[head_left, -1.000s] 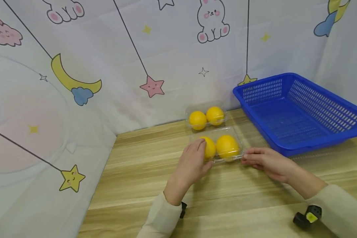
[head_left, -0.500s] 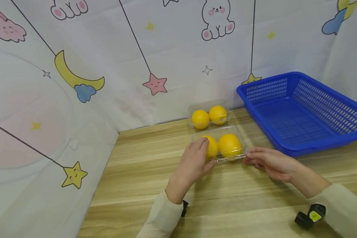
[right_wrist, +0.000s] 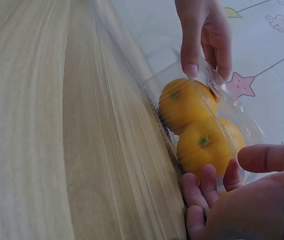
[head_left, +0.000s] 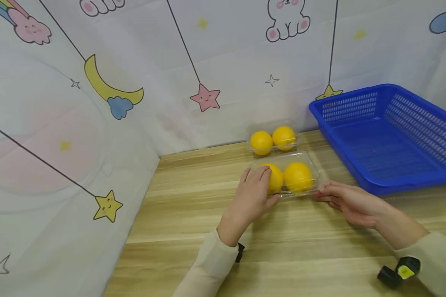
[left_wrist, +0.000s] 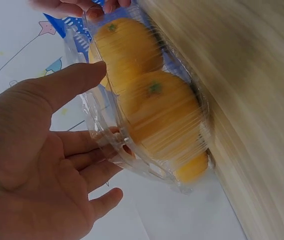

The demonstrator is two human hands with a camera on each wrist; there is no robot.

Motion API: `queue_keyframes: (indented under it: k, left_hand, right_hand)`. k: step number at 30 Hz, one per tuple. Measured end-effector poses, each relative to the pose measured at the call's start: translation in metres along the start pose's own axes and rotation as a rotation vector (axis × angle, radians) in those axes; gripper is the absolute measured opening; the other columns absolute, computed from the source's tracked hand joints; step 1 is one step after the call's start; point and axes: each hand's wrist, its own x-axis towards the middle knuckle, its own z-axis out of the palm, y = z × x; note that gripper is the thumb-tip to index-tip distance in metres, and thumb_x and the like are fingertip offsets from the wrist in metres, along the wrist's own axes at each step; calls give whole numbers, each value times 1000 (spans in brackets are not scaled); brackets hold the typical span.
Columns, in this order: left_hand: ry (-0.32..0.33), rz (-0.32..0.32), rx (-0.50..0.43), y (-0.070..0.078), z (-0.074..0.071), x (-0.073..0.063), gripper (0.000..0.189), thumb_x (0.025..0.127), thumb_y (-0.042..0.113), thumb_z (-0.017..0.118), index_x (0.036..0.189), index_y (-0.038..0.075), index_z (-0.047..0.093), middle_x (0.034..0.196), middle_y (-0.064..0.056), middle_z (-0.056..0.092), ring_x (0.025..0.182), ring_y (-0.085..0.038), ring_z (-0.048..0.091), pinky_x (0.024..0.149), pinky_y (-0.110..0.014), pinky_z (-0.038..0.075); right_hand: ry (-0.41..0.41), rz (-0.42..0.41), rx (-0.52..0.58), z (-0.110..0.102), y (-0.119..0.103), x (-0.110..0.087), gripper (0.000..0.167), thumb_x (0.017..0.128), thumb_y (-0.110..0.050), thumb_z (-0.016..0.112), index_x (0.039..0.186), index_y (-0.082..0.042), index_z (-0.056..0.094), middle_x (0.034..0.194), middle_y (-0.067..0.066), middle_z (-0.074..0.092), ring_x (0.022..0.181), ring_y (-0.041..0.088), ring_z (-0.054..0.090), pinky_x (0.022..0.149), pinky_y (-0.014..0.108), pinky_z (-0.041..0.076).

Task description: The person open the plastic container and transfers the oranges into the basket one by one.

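Our left hand (head_left: 253,194) and right hand (head_left: 351,203) are gripping the nearer clear box (head_left: 299,194) of oranges (head_left: 298,177), which is staying put on the table (head_left: 193,198), so we are apparently just steadying it.

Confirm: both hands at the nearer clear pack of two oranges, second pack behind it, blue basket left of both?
Wrong side: the head view shows the blue basket to the right of the nearer pack and the second pack. The rest stands.
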Motion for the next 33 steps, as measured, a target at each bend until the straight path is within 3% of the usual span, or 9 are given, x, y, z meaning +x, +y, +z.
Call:
queue_keyframes:
  k: [4,6,9,11,16,20,24,27,33]
  left_hand:
    - [6,-11,-12,2,0,2,73,99,41,77,154,1,49,159,-10,52,149,-23,47,131,-51,21]
    - [9,-26,-36,1,0,0,74,98,41,78,154,2,50,159,-9,51,149,-22,47,131,-52,19]
    - [44,-31,-62,0,-1,0,80,95,40,81,156,2,47,162,-10,48,151,-23,44,131,-53,18]
    - [80,-38,-87,-1,-1,1,93,92,40,85,162,1,37,168,-12,39,157,-26,35,132,-54,15]
    - [220,-107,-193,-6,-3,4,140,80,41,95,170,7,-7,178,-17,-4,165,-36,-2,131,-59,13]
    - [299,-144,-302,-9,-7,4,149,77,43,96,169,14,-18,176,-14,-20,163,-37,-15,127,-68,15]
    - [285,-164,-390,-11,-10,2,146,79,44,95,170,16,-16,177,-12,-19,164,-36,-14,127,-69,12]
    - [231,-170,-391,-12,-11,0,139,81,46,92,171,12,-9,178,-14,-12,165,-36,-7,128,-66,13]
    - [116,-154,-357,-19,-14,-2,103,88,47,86,165,4,32,177,-19,12,165,-37,5,129,-62,16]
  right_hand:
    - [-5,-19,-12,-2,1,-1,24,116,-21,38,109,-20,60,123,-4,60,117,6,57,121,49,20]
    - [0,-11,-17,0,0,0,24,117,-23,37,108,-19,59,123,-2,59,117,6,57,123,59,13]
    - [14,-2,-23,1,-1,1,24,116,-24,36,106,-19,57,121,-1,58,116,7,57,122,59,12]
    - [22,3,-30,1,-1,1,24,116,-25,36,105,-20,57,120,-1,58,116,8,57,120,54,17]
    - [15,0,-42,0,0,0,23,116,-26,37,105,-19,57,119,0,58,117,11,56,118,50,21]
    - [11,-13,-36,1,1,0,23,116,-24,37,104,-18,56,119,1,56,117,11,56,122,56,16]
    - [9,2,-32,1,1,1,23,115,-24,37,105,-18,57,119,0,57,117,10,55,123,59,11]
    - [5,20,-30,1,1,1,25,115,-25,37,108,-16,59,118,-1,60,116,10,53,123,61,8]
    - [-9,41,-35,-3,5,-1,30,116,-27,33,117,-12,59,123,-1,60,117,9,51,126,65,2]
